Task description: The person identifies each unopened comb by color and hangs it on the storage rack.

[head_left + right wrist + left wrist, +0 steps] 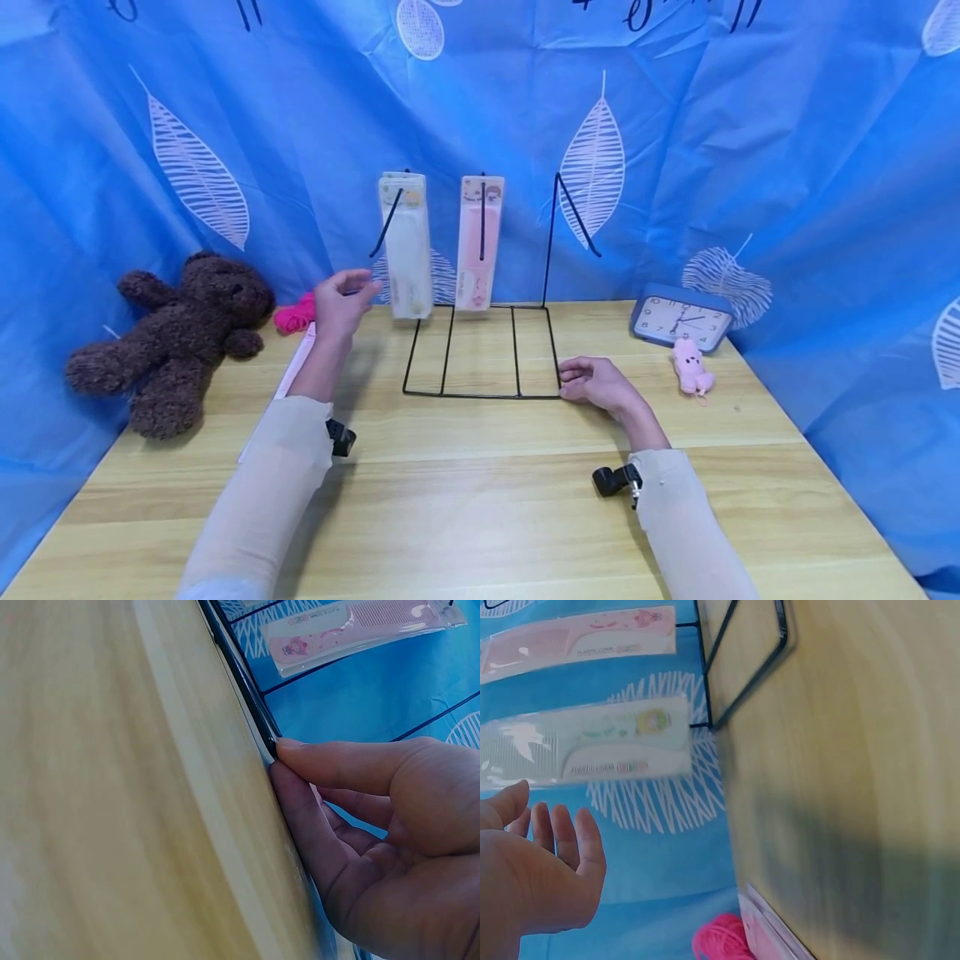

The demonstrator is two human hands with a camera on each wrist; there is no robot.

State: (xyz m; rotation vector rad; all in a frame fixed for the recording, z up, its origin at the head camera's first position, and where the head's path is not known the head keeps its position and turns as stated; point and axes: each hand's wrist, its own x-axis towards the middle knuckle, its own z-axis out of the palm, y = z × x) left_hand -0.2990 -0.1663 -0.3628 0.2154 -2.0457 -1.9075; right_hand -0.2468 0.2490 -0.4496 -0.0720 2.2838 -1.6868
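I count two hands of my own, the left hand (343, 305) and the right hand (595, 382), and one black wire rack (515, 350) with three hooks (581, 218). On the middle hook I see one pink comb packet (475, 282), and on the left one at least one pale green comb packet (408, 260), exact number unclear. I also count one brown teddy bear (191, 333), one pink yarn bundle (294, 317), one clock (678, 318) and one small pink plush toy (691, 367).
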